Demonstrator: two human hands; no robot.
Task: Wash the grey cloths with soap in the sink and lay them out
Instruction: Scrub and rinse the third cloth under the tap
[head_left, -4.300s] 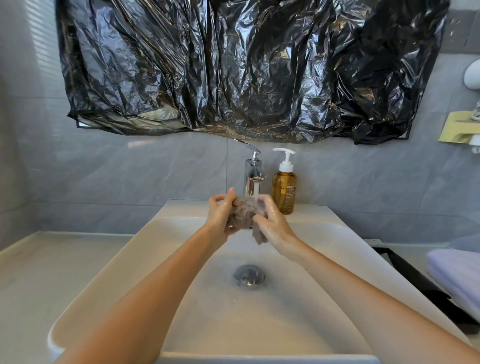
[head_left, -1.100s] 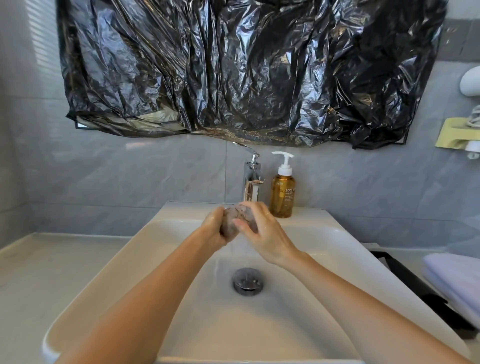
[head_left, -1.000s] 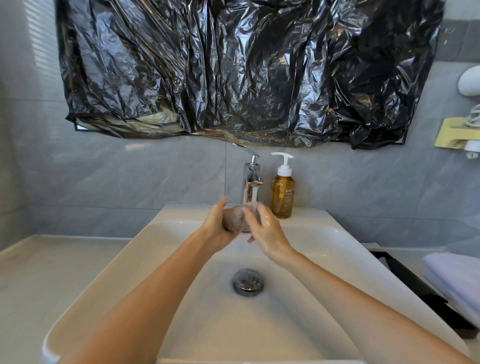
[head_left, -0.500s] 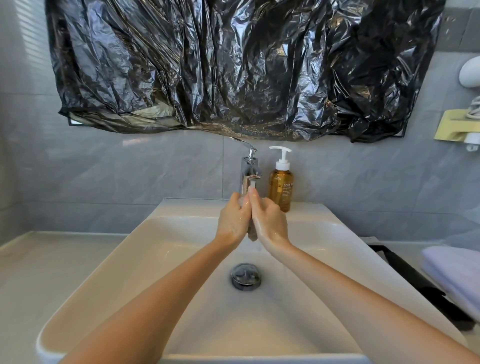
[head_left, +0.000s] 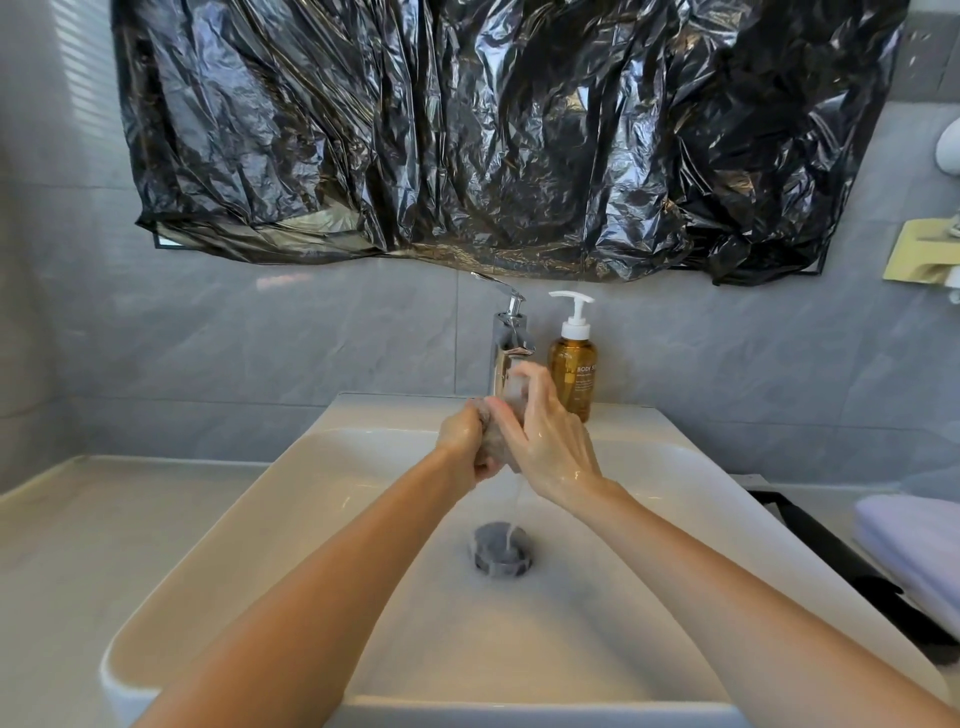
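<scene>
– Cloth (head_left: 497, 451), where is it?
– Bunched between both hands over the sink (head_left: 363, 431), just under the tap (head_left: 508, 349).
– And the fingers?
– The left hand (head_left: 464, 440) curls them tight round it. The right hand (head_left: 546, 441) keeps them close together, bent over its top. Water (head_left: 516, 499) falls to the drain (head_left: 501, 552) at 6 o'clock from the hands; the soap (head_left: 574, 375) is at 1 o'clock.

Looked like home bathroom. White sink (head_left: 363, 441) sat on pale surface (head_left: 78, 545). Chrome tap (head_left: 509, 343) ran water at back, and pump bottle (head_left: 574, 374) marked BODY stood just beside it. Grey tiled wall (head_left: 260, 338) rose behind. Folded pale towel (head_left: 914, 545) lay at right.
</scene>
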